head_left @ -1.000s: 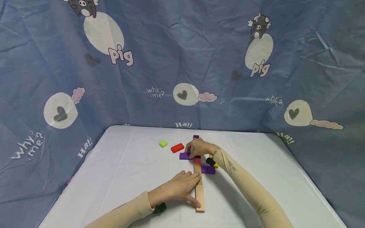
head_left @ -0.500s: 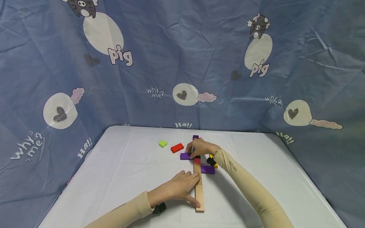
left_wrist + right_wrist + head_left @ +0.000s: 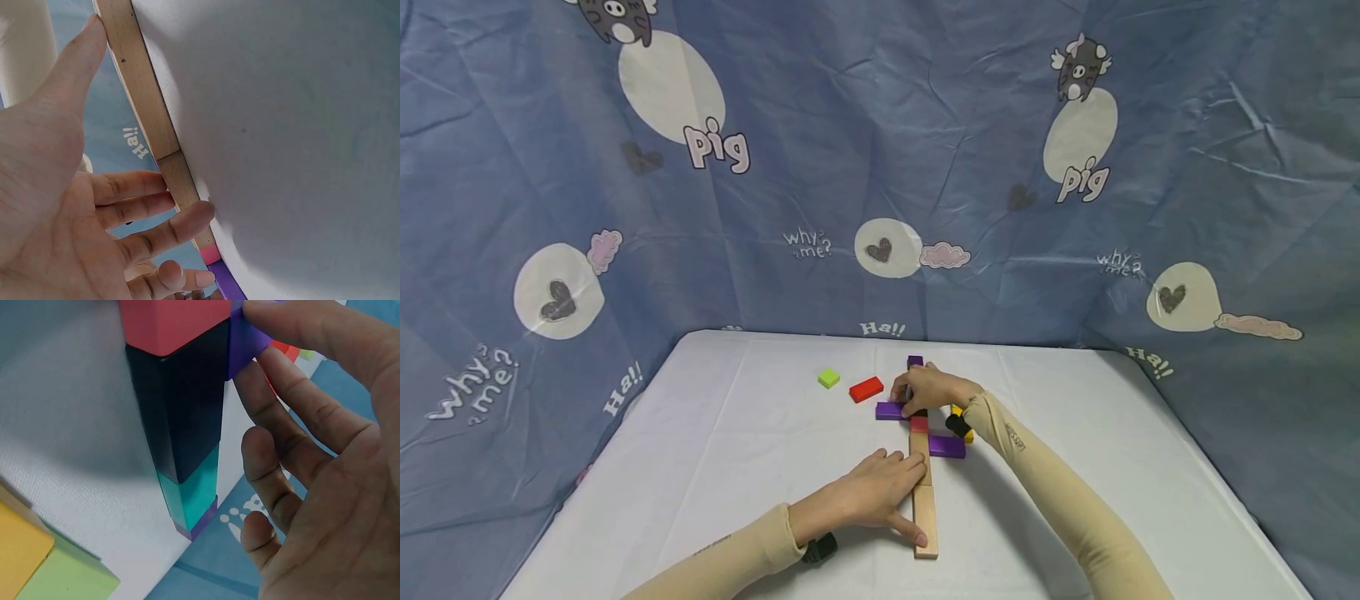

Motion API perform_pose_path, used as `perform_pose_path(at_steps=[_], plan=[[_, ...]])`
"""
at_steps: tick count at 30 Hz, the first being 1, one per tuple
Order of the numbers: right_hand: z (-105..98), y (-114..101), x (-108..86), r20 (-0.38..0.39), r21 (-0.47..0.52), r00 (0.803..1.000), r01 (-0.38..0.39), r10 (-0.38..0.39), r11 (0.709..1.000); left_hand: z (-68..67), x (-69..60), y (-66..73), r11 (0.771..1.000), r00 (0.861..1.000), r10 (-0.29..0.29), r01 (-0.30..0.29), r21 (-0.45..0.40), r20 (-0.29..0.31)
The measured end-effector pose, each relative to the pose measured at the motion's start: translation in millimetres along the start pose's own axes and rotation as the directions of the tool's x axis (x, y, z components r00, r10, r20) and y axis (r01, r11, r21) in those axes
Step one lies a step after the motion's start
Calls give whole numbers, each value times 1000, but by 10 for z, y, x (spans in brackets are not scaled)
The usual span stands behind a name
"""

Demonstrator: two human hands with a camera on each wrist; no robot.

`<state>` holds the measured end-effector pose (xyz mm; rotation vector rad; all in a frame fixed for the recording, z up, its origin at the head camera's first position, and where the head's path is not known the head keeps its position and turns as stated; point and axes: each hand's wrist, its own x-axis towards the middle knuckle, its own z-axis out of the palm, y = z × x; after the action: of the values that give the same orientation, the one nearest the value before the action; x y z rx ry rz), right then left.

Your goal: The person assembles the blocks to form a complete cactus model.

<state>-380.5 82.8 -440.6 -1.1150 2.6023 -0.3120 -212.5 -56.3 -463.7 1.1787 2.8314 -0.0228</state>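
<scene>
A straight row of blocks runs away from me on the white table: plain wooden blocks (image 3: 927, 518), a pinkish-red block (image 3: 919, 424), a black block (image 3: 178, 400), a teal block (image 3: 195, 492) and a purple end block (image 3: 915, 360). My left hand (image 3: 880, 490) rests along the wooden part, thumb near its close end and extended fingers touching farther up. My right hand (image 3: 931, 388) pinches another purple block (image 3: 890, 411) between thumb and finger. This block lies crosswise against the row's left side, its right end partly hidden by the hand.
A purple block (image 3: 947, 447) juts from the row's right side. Yellow (image 3: 22, 547) and light-green (image 3: 69, 575) blocks sit right of the row. Farther left lie a red block (image 3: 867, 389) and a small lime block (image 3: 829, 378). A blue printed cloth (image 3: 760, 275) hangs behind the table.
The purple block in my right hand has slid slightly right, closer in to the row, and that hand has shifted with it. My left hand has stayed in place.
</scene>
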Motion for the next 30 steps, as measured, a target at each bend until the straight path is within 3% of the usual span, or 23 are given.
perform_pose_path(at_steps=[16,22,27,30], plan=[[17,36,-48,-13,67,1000,3,-2,998,24,-2,-5,1000,1000,10,-10,-2,4],[6,111,-148,-151,244,988,46,-8,969,19,-4,-6,1000,1000,14,-14,7,-11],[-21,215,-285,-291,378,957,128,-14,917,12,-4,-11,1000,1000,12,-12,-3,-16],[-11,318,-377,-359,430,933,143,24,891,10,-2,-18,1000,1000,6,-6,-18,-8]])
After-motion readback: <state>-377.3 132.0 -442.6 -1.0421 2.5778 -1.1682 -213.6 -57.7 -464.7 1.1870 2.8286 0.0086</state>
